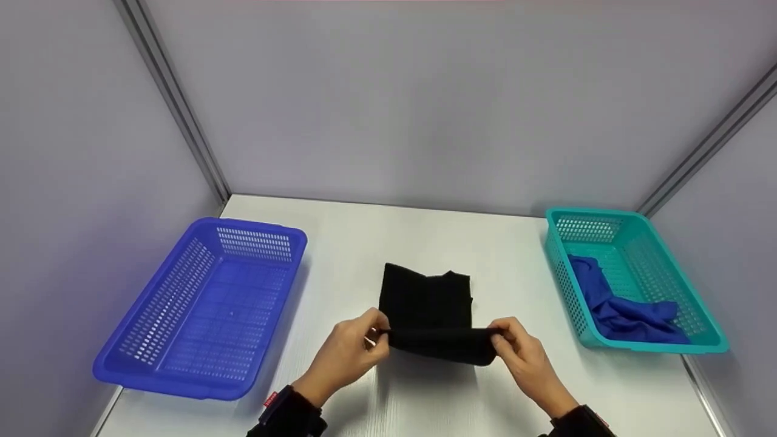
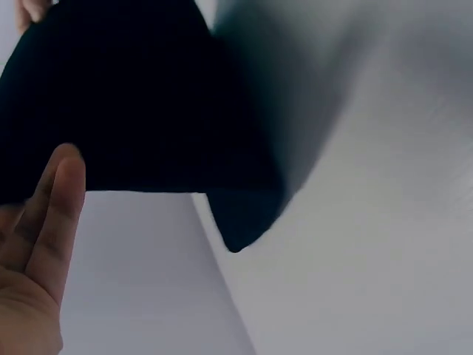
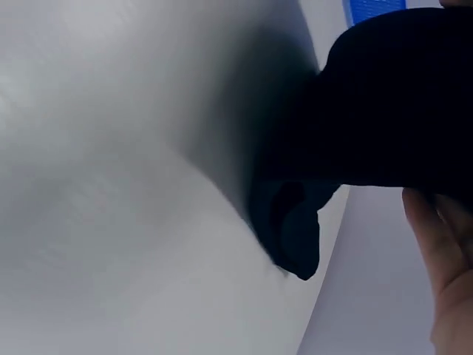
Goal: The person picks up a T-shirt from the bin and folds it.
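Note:
A black piece of cloth (image 1: 426,300), folded into a rough rectangle, is at the middle of the white table in the head view. Its near edge is lifted and stretched between both hands, with a flap hanging below that edge. My left hand (image 1: 352,349) pinches the left corner between thumb and fingers. At the opposite corner, my right hand (image 1: 527,359) pinches the cloth the same way. Both wrist views show the dark cloth (image 2: 133,96) sloping down to the table, its far end curling near the surface. What garment it is cannot be told.
At the left stands a blue plastic basket (image 1: 290,291) with slotted walls. A teal basket (image 1: 658,347) on the right holds a crumpled blue cloth (image 1: 631,315). Grey panels (image 1: 388,103) enclose the white table (image 1: 340,243) at the back and sides.

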A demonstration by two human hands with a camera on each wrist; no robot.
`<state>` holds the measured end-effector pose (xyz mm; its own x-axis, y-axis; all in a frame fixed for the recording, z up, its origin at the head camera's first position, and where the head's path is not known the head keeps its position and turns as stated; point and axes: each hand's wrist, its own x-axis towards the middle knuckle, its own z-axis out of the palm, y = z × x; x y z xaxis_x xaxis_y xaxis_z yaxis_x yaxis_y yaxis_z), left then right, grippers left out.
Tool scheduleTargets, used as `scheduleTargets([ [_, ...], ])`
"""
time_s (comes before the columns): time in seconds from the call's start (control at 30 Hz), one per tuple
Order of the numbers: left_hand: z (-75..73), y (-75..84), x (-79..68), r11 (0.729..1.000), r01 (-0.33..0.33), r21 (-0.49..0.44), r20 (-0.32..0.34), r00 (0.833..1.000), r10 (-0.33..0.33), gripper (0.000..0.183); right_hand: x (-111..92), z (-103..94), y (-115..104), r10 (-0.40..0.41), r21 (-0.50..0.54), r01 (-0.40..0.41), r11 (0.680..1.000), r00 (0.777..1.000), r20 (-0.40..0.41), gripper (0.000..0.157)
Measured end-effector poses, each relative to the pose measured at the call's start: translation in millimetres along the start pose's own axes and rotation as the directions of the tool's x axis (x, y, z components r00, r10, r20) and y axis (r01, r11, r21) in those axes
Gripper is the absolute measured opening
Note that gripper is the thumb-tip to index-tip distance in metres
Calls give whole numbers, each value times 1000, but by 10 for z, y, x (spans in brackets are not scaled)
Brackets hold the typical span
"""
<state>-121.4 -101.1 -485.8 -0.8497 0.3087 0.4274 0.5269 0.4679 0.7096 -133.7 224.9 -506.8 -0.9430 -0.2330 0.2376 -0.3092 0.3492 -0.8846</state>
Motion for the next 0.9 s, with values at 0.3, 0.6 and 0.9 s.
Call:
scheduleTargets([
  [0.3,-131,23,110,861,421,-285,315,890,-330,10,76,-38,-12,262,205,-324,923,923,281,30],
  [0.6,225,-321,498,890,455,25,116,883,-454,6,410,117,251,442,21,-442,897,897,-19,15],
  [0.9,646,-661,635,808,551,209,-21,829,-560,20,569,284,620,430,-190,-440,878,898,-95,27],
])
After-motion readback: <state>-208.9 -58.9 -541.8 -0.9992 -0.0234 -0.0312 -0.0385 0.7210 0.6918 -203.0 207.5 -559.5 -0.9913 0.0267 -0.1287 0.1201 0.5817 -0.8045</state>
